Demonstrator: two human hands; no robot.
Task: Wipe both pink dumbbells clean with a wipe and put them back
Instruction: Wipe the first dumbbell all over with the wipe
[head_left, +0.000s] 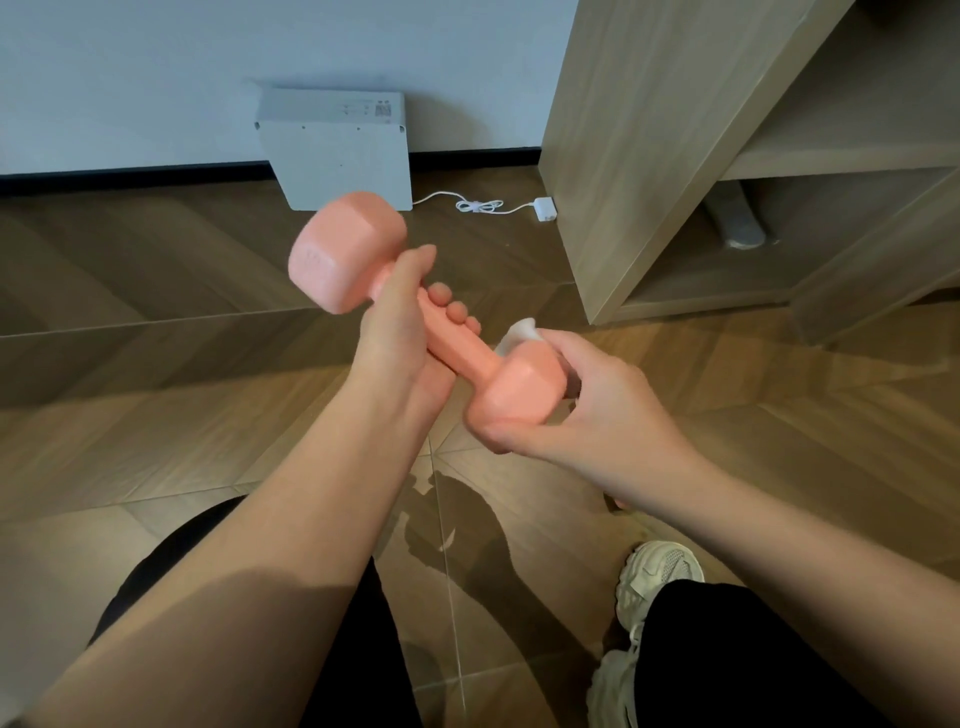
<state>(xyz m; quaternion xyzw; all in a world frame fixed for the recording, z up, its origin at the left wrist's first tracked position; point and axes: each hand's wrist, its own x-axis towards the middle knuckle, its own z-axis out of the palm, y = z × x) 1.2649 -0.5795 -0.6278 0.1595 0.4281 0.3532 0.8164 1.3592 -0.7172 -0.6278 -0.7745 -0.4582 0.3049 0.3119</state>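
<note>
A pink dumbbell (345, 252) is held in the air above the wooden floor, one head up at the far left, the other lower at the near right. My left hand (400, 332) grips its handle, fingers curled round it. My right hand (582, 400) wraps round the near head and holds a white wipe (519, 331) against it; most of the wipe is hidden under the fingers. A small pink patch (618, 503) shows on the floor below my right wrist; I cannot tell what it is.
A grey flat box (337, 150) leans on the wall, with a white cable and adapter (544, 209) beside it. A wooden shelf unit (727, 156) stands at the right. My legs and a white shoe (657, 577) are below.
</note>
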